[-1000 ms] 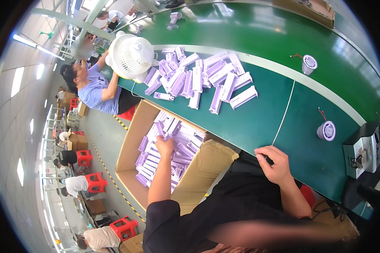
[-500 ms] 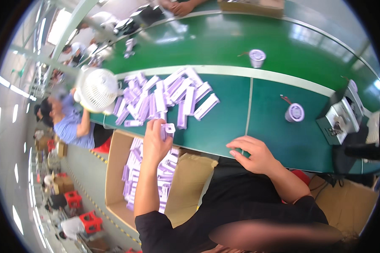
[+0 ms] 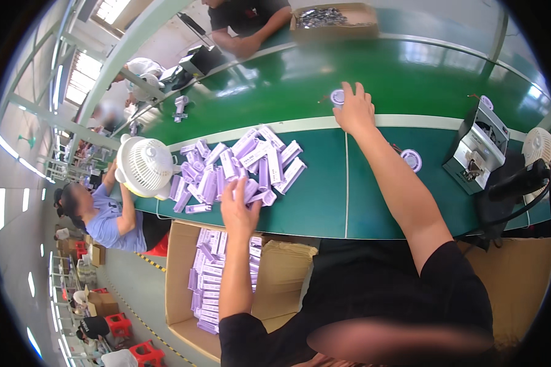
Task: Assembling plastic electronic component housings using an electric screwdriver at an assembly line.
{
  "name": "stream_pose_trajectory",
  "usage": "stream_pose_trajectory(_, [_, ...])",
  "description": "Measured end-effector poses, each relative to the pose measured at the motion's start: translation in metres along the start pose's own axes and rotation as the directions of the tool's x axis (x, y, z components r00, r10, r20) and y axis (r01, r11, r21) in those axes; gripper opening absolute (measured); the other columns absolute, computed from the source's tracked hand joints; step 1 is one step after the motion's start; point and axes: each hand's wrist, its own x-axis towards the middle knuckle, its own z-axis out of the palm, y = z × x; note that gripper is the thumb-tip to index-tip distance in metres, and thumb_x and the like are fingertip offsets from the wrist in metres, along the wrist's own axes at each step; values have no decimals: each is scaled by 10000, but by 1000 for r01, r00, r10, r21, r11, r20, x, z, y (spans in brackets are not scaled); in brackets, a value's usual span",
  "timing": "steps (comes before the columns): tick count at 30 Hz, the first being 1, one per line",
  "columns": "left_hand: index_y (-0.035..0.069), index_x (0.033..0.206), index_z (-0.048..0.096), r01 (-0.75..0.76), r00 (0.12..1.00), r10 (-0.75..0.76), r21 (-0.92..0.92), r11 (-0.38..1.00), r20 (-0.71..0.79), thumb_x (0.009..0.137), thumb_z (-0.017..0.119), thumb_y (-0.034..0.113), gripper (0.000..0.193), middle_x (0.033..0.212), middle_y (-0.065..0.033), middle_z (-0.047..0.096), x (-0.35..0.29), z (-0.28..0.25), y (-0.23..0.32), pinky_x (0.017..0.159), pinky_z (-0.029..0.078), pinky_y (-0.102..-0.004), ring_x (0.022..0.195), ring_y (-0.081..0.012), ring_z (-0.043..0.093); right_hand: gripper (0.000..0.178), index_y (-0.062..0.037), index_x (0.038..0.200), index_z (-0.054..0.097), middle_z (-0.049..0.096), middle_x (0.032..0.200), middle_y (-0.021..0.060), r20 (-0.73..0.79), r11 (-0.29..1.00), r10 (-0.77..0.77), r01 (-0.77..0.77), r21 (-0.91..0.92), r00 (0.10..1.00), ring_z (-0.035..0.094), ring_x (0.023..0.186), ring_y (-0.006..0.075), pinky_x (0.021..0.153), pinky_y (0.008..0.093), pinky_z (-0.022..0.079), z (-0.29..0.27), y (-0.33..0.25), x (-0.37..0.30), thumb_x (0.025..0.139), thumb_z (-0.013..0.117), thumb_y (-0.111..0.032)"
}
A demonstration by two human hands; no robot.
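My left hand (image 3: 239, 211) is at the near edge of a heap of pale purple plastic handle casings (image 3: 226, 165), fingers bent round one casing (image 3: 264, 197) that points to the right. My right hand (image 3: 355, 113) is stretched far out over the bright green belt. Its thumb and index finger are at either side of a round purple part (image 3: 337, 96) with a pale ringed face and thin wires; the exact contact is partly hidden. A second round purple part (image 3: 411, 160) with wires stands on the dark green table, beyond my right forearm.
An open carton (image 3: 180, 306) packed with purple casings stands below the table edge at my left. A white fan (image 3: 146, 165) is left of the heap. A metal-fronted device (image 3: 476, 156) sits at the right. Co-workers sit at the left and across the belt.
My right hand has gone from above the near table edge out to the round part on the belt. My left hand stays by the heap with the casing. The view has shifted.
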Motion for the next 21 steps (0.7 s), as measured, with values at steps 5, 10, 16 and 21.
stream_pose_trajectory(5, [119,1135,743,-159,982,167,80,984,-93,718,784,8,434,1308,-125,639,-23,10,-1,1070,451,-522,1280,-381,570,656,-107,1457,514,641,1299,195,209,988,22,-53,145,978,612,1209,416,1023,497,513,19,-9,4,874,782,-246])
stream_pose_trajectory(10, [107,1085,741,-146,980,145,3,989,-133,762,737,6,338,1287,-90,663,-23,3,17,1137,375,-579,1319,-354,560,595,-108,1334,548,677,1173,207,360,943,-150,24,332,921,654,1103,429,948,508,534,-38,-39,-50,831,815,-283])
stream_pose_trajectory(16, [41,1160,725,37,999,-42,-528,848,2,902,705,17,259,1100,-121,741,0,12,71,920,556,-372,1072,-268,722,702,-81,1387,517,660,1221,217,462,950,-216,75,305,860,641,1124,418,962,500,524,-69,-19,-91,802,869,-245])
stream_pose_trajectory(21, [37,1451,581,628,744,-63,-663,406,666,1037,558,23,415,1041,-59,680,4,25,98,640,536,-253,793,-115,703,616,-56,1344,616,652,1256,165,54,908,-354,329,260,934,595,1212,371,1024,483,484,-129,14,-90,804,846,-242])
